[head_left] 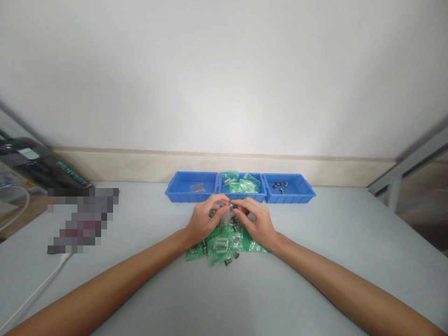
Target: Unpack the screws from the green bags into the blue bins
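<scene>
My left hand (206, 218) and my right hand (256, 219) meet over a pile, thumbs and index fingers pinched close together. Between the fingertips is a small metal fastener (231, 204), mostly covered, so its exact kind is hard to make out. Just beneath the fingers lies a clear plastic bag (227, 218). Under both hands spreads a heap of green-tinted zip bags (220, 245) with small metal parts inside. Several loose dark metal fasteners lie on and around the heap, among them a short bolt-like piece (228, 262) at its front edge.
Three blue bins stand in a row behind my hands: the left bin (191, 195) holds thin clear-looking pieces, the middle bin (261, 196) green bags, the right bin (294, 198) several dark fasteners. A blurred-out device (84, 219) with a white cable (38, 289) lies left. A wall rises behind.
</scene>
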`<state>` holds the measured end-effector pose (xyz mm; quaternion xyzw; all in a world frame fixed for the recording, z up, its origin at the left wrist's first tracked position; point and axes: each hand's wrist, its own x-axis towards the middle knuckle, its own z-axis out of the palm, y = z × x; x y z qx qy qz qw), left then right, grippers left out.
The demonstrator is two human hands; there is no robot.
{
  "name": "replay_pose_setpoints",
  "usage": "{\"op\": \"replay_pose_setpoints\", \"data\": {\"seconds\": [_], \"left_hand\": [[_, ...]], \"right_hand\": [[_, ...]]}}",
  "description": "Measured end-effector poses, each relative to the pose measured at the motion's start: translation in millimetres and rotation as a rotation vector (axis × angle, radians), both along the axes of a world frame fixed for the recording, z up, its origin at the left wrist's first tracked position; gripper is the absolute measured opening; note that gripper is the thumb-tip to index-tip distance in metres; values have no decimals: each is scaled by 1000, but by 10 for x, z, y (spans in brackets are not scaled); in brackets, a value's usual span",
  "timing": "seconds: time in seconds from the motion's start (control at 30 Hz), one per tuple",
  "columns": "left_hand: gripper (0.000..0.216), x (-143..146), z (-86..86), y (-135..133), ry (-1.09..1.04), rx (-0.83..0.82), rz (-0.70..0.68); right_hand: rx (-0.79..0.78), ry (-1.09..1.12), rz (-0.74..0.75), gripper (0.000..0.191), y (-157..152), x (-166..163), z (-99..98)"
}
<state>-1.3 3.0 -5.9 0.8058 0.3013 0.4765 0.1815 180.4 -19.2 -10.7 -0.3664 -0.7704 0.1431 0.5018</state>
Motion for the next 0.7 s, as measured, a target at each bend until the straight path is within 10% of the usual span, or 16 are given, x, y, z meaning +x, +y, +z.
{"op": "replay_pose_setpoints", "data": {"seconds": [0.7], "left_hand": [[13, 9, 39, 33, 35, 135, 23]], "right_hand": [[-1, 44, -50, 10, -6, -3, 17]]}}
